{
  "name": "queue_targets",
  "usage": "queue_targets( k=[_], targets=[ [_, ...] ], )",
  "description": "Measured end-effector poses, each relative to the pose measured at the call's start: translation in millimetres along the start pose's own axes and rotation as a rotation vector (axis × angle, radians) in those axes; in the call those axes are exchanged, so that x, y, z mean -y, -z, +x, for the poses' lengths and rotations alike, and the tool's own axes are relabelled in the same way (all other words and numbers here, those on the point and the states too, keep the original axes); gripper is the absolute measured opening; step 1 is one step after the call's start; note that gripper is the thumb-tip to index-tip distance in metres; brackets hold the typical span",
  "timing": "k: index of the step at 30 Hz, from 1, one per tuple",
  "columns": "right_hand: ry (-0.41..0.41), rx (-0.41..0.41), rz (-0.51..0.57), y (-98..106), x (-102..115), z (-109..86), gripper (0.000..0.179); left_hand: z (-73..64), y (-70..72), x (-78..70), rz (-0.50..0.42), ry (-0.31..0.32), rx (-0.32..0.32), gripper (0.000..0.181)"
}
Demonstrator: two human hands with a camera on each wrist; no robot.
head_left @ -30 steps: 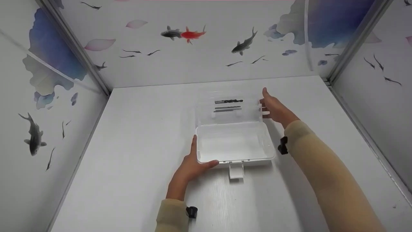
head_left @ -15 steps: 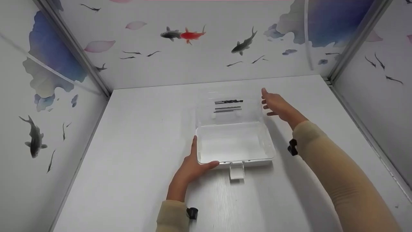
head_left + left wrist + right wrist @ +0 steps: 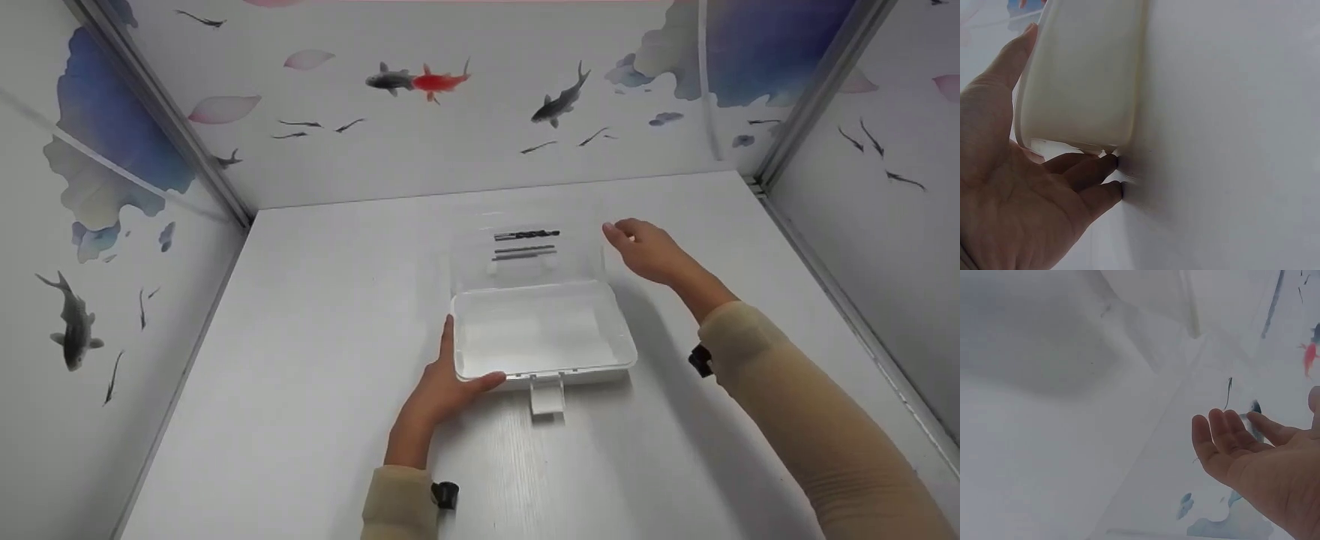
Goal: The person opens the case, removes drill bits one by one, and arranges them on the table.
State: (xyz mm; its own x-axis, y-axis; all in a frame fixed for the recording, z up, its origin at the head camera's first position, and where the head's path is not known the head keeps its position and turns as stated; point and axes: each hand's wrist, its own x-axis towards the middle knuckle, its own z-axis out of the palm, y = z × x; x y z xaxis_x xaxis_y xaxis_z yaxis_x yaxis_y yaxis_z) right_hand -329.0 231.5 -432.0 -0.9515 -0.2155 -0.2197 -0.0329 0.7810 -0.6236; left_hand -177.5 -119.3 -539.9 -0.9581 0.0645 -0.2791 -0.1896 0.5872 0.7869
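"Fish-painted walls (image 3: 480,154) rise around our white tabletop (image 3: 322,337). Where's our box (image 3: 540,330)?"

"On it, lid (image 3: 581,271) folded back; our left hand (image 3: 441,388) spreads against its near left corner."

"Our right hand (image 3: 649,251)?"

"Empty, loosely curled beside the lid. We'd judge the box light, stiff, slick: hold its rims."

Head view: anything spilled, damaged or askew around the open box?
Nothing stands out. The white rectangular plastic box lies flat, its clear plastic lid folded back and white front latch flipped out. The slender dark and grey metal bits show roughly parallel within the lid's outline. No spill or crack is visible.
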Motion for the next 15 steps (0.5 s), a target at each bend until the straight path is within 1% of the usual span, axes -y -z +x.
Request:
queue_targets(
  k=[3, 7, 12, 13, 15],
  targets=[
    [-0.003, -0.01, -0.017, -4, -5, -8.2, 0.087, 0.7, 0.6, -0.8, 0.01, -0.004, 0.004, 0.138],
    [-0.006, 0.005, -0.016, -5, -7, -19.9, 0.087, 2.3, 2.1, -0.9, 0.038, -0.014, 0.015, 0.138],
    [0.017, 0.008, -0.018, -1, -1, -32.6, 0.084, 2.5, 6.5, -0.5, 0.109, -0.074, 0.023, 0.14],
    [0.025, 0.006, -0.019, -1, 0, -34.5, 0.084, 2.0, 7.4, -0.4, 0.127, -0.081, 0.021, 0.14],
    [0.039, 0.006, -0.025, 1, 3, -37.8, 0.084, 0.7, 8.8, -0.4, 0.169, -0.074, 0.014, 0.14]
  ],
)
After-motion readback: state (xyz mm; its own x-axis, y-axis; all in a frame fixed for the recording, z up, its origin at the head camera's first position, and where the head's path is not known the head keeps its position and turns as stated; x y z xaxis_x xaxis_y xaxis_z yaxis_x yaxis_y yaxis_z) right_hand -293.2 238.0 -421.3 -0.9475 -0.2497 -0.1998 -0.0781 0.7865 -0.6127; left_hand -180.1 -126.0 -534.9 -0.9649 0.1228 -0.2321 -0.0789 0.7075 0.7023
